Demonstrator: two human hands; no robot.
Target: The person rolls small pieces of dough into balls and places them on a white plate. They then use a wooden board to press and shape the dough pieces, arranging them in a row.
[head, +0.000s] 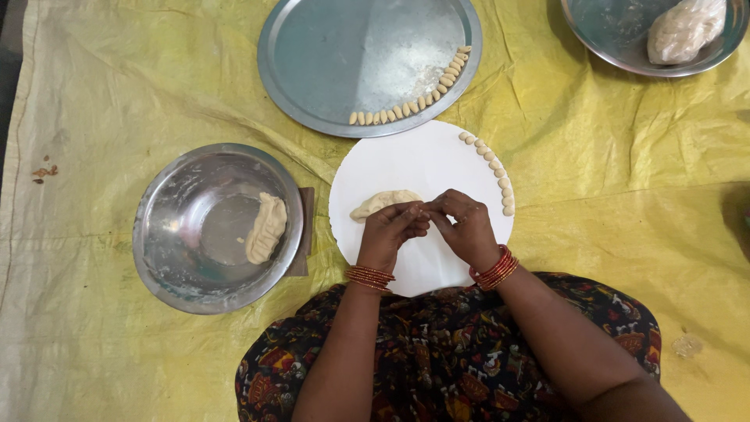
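Home food-prep spot on the floor, likely a domestic kitchen area. A crumpled yellow plastic sheet (625, 234) covers the ground as a work surface. On it sit a round steel tray (336, 55) lined with small shaped dough pieces (414, 103), a steel bowl (168, 234) holding a dough lump (267, 227), a white round board (414, 156), and a second steel bowl (601, 39) with a wrapped dough ball (686, 30).
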